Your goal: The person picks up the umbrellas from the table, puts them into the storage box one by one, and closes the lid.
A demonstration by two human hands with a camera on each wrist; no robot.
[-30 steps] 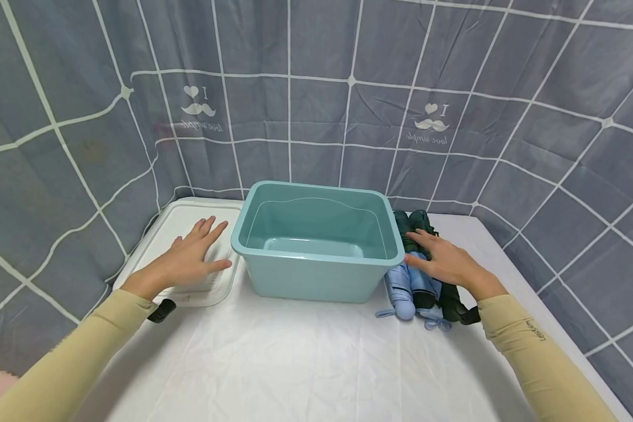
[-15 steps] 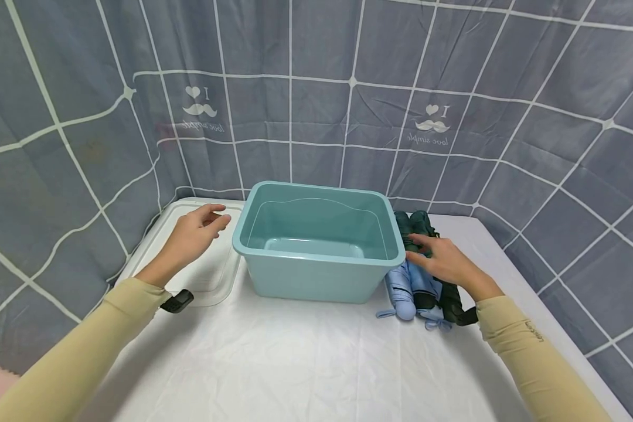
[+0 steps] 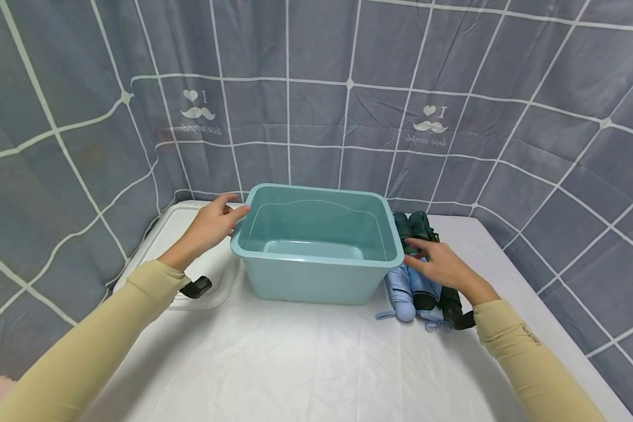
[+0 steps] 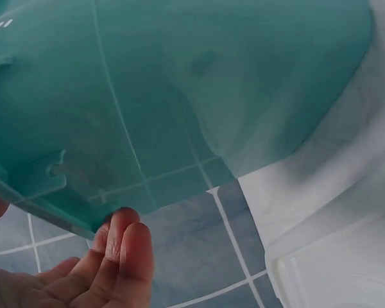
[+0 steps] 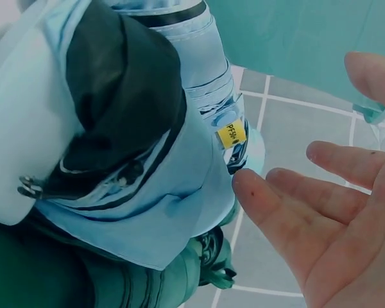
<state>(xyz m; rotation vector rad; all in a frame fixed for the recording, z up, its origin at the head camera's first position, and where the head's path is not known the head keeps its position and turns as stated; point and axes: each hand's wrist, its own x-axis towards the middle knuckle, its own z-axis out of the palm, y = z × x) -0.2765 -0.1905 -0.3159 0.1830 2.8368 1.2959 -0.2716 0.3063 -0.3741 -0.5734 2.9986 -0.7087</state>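
A teal plastic bin [image 3: 306,278] stands in the middle with nothing visible inside. My left hand [image 3: 208,228] is at its left rim; the left wrist view shows the fingertips [image 4: 136,244] close against the rim's underside, fingers only slightly bent. By the right rim is my right hand [image 3: 443,266], above folded umbrellas. In the right wrist view its fingers [image 5: 346,167] are spread, holding nothing. The umbrellas beside the bin include light blue ones [image 3: 401,293] and dark green ones [image 3: 419,223]; a yellow label [image 5: 231,134] shows on a blue one.
A white lid [image 3: 216,275] lies flat left of the bin, partly under my left arm. A white cloth covers the table [image 3: 295,363]. Grey curtain [image 3: 316,111] with white grid lines rises behind and along both sides.
My left hand has moved from above the white lid to the right, reaching the bin's left rim, its spread fingers drawing together. The right hand has stayed nearly in place by the right rim.
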